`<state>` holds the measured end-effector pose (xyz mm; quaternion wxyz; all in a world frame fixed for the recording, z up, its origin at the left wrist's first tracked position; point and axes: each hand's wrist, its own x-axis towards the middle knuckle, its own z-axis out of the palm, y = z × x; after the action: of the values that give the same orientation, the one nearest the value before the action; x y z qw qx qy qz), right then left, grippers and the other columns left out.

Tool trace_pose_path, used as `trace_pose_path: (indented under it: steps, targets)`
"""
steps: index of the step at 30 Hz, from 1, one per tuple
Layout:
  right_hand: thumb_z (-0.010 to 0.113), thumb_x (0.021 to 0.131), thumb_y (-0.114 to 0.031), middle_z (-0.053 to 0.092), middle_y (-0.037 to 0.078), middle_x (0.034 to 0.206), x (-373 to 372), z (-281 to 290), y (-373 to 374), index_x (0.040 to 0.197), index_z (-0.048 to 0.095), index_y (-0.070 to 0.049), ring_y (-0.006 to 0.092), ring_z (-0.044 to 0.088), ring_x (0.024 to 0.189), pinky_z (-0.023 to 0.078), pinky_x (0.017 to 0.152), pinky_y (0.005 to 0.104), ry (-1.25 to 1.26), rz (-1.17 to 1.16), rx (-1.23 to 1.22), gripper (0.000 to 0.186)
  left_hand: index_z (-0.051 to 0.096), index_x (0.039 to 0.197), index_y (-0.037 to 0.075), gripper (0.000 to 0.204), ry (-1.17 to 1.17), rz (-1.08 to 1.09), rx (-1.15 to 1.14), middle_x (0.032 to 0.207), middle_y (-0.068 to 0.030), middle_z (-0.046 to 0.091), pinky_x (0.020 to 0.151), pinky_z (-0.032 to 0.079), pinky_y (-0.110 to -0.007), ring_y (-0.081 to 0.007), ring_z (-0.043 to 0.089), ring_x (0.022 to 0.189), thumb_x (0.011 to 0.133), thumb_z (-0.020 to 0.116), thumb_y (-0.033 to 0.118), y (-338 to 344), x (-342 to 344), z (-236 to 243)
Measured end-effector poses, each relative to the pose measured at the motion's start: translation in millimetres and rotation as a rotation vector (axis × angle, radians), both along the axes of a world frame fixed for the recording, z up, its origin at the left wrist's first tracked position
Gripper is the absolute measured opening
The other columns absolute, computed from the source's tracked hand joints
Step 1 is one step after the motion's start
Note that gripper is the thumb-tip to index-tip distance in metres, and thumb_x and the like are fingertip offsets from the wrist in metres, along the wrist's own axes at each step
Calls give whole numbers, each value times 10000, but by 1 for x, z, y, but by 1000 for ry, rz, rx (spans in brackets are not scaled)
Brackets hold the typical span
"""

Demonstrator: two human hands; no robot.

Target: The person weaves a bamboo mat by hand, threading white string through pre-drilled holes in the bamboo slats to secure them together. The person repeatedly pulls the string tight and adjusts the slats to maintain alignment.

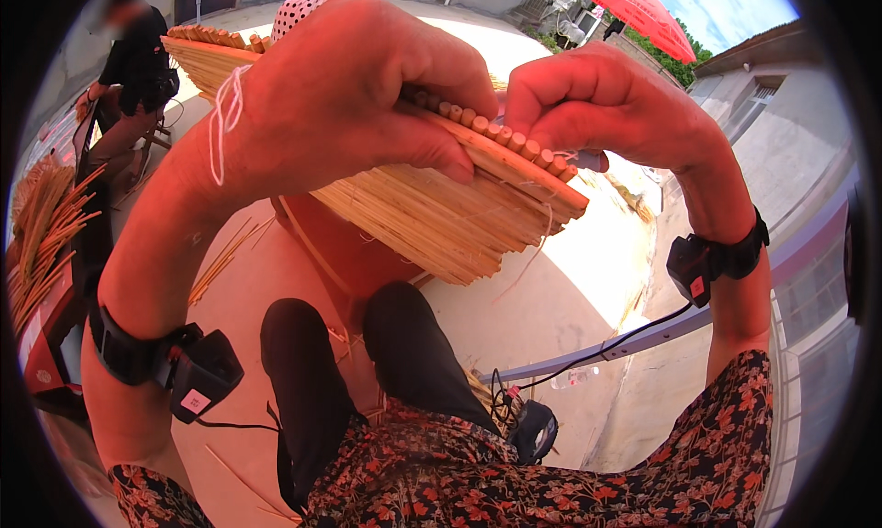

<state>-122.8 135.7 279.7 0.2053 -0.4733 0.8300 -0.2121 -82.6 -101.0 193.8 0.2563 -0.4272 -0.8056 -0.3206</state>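
A panel of straw-coloured plant stalks (432, 220), laid side by side, is held up tilted in front of me. A row of cut round stalk ends runs along its upper edge. My left hand (354, 96) is closed round that edge, thumb on the near face and fingers over the far side. By the right end, my right hand (616, 106) is closed in a pinch against the stalk ends; what its fingertips hold is hidden. White string (567, 155) shows just below those fingers, and a loose strand hangs down the panel. Loops of white string (225, 115) hang at my left wrist.
Bundled loose stalks (46, 234) lie at the far left, near a seated person (138, 69) in dark clothes. A person in a dotted garment (294, 16) is partly hidden behind the panel. A metal bar (616, 344) crosses at right. A red umbrella (638, 14) stands beyond.
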Motion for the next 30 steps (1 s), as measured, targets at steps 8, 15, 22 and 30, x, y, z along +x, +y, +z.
trace_pose_path:
  steps: [8,15,22,30]
  targets:
    - [600,956,-96,580,-43,789,-4,-2,7,1025,680,-12,17,519,711,431,615,204,37,44,-4,135,693,1034,4,354,34,-33,-19,881,-54,699,757,520,-272,-107,636,819,704,820,-6,-5,-6,-1]
    - [611,950,-74,591,-35,774,-13,-5,9,1018,706,-15,22,524,648,417,540,205,-49,102,-58,131,696,1040,-7,276,-11,-175,-64,912,-78,692,770,517,-296,-170,661,843,770,751,20,-19,-12,5]
    - [636,931,-50,608,-35,730,6,-19,7,1002,717,-12,17,505,550,401,486,204,-20,1,-91,114,698,1026,-14,282,27,-217,-32,897,-94,687,733,509,-315,-213,668,815,754,755,37,-21,-6,-11]
    - [675,900,-44,632,-6,679,17,-23,-7,938,718,1,40,543,550,414,497,222,-75,27,26,73,719,999,0,277,61,-229,7,793,-102,648,633,469,-332,-249,637,705,730,768,38,-22,12,-27]
